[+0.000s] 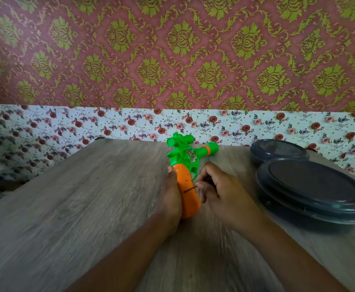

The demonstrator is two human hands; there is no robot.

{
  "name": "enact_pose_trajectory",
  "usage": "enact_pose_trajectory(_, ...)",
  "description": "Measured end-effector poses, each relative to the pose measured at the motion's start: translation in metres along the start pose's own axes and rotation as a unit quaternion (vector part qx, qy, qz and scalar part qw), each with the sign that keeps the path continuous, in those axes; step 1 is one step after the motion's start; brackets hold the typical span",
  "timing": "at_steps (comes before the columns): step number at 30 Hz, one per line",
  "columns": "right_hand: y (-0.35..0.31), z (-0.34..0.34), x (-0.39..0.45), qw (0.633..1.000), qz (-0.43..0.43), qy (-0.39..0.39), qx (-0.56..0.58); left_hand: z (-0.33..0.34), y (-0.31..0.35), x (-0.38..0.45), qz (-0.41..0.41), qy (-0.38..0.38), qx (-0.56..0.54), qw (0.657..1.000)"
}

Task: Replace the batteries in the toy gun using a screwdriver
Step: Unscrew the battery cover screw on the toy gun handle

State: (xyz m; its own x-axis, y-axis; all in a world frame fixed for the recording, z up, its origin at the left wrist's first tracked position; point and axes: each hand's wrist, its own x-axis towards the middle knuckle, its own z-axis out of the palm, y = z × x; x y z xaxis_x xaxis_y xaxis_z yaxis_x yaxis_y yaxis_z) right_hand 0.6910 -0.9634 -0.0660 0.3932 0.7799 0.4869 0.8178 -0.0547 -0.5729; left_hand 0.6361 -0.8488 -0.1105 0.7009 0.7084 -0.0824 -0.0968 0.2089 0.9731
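Note:
A toy gun [186, 159] with a green body and an orange grip lies on the wooden table [77, 197], barrel pointing away to the right. My left hand [171, 192] holds the orange grip from its left side. My right hand [216, 188] grips a small screwdriver [191, 189]. Its thin dark shaft points left and its tip touches the orange grip near the middle. The screwdriver's handle is mostly hidden inside my fingers. No batteries are in view.
Two dark round lidded containers sit at the right of the table, a large one [311, 188] in front and a smaller one [277, 151] behind it. A floral-papered wall [109, 125] rises just behind the table's far edge.

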Motion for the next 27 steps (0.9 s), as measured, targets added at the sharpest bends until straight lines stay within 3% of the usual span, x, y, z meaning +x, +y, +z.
enact_pose_trajectory(4,0.002,0.002,-0.001,0.999,0.025,-0.002,0.029,0.0,0.002,0.0,-0.013,0.002,-0.009,1.0)
enact_pose_trajectory(8,0.007,0.004,-0.002,0.994,0.023,0.02,-0.102,0.001,0.001,0.001,-0.014,0.021,-0.009,1.0)
enact_pose_trajectory(11,0.007,0.003,-0.001,0.993,0.004,0.032,-0.117,0.001,0.0,0.002,-0.013,0.027,-0.018,0.999)
enact_pose_trajectory(16,0.001,0.001,0.001,0.998,0.038,0.03,0.046,0.0,-0.002,0.003,-0.004,0.018,-0.016,1.0)
enact_pose_trajectory(19,-0.001,0.004,0.0,0.967,0.104,0.064,0.223,0.001,-0.001,0.001,-0.007,0.022,-0.014,1.0)
enact_pose_trajectory(21,0.001,0.005,0.001,0.951,0.127,0.112,0.258,0.002,-0.001,0.001,-0.008,0.021,-0.018,1.0)
enact_pose_trajectory(24,0.008,0.006,0.002,0.967,0.124,0.162,0.155,0.003,0.001,0.0,-0.008,0.015,-0.028,0.999)
enact_pose_trajectory(27,0.008,0.012,0.0,0.989,0.035,0.142,0.0,0.004,0.001,-0.002,-0.007,0.007,-0.032,0.999)
